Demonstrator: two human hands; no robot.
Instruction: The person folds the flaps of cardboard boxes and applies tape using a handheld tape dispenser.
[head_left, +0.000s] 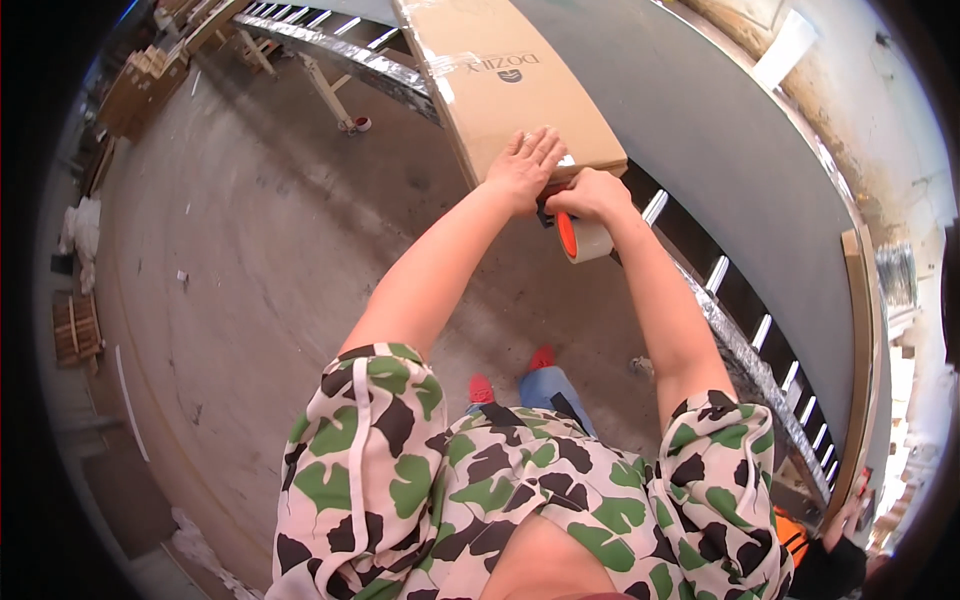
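A long brown cardboard box (510,100) lies on a roller conveyor, its near end toward me. My left hand (525,168) rests flat on the top of that end, fingers stretched out. Just to its right, my right hand (592,195) is wrapped round a tape dispenser (568,235) with an orange hub and a roll of clear tape (592,242). The dispenser is against the box's near end, below the top edge. Its handle is mostly hidden by my fingers. Shiny tape shows on the box's left edge and near my left fingertips.
The roller conveyor (718,272) runs from upper left to lower right, with a grey panel (680,110) along its far side. Stacked cartons (140,95) stand at the far left. A pallet (77,328) is at the left edge. Another person (835,560) is at the lower right.
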